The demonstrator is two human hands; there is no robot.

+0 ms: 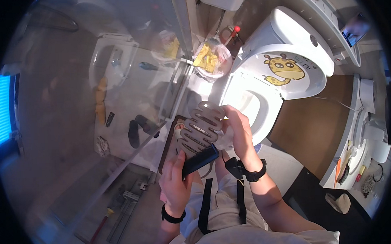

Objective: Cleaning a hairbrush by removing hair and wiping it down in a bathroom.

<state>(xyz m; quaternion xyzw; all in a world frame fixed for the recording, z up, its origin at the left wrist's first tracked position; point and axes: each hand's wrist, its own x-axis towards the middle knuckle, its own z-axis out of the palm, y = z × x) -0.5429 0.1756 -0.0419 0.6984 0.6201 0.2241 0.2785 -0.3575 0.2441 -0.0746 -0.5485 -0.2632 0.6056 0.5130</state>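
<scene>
My left hand [175, 179] grips a black comb [200, 160] by its spine, teeth facing away from me. From the right, my right hand [240, 128] holds a grey-brown slotted plastic piece [200, 130] with a wavy outline. Its exact kind is unclear. The comb's teeth lie against or just over the near end of this piece; contact cannot be told. Something whitish and crumpled, perhaps tissue [226, 138], shows below my right fingers. Both hands are above the floor, close to the toilet's front left side.
A white toilet [272, 116] stands with its giraffe-decorated lid [285, 67] raised. Beside it is a lined waste bin [224, 67]. A glass partition [116, 176] runs along the left, with dark slippers [134, 133] beyond. At right, a counter [328, 182] holds combs and brushes; a phone [355, 31] leans higher up.
</scene>
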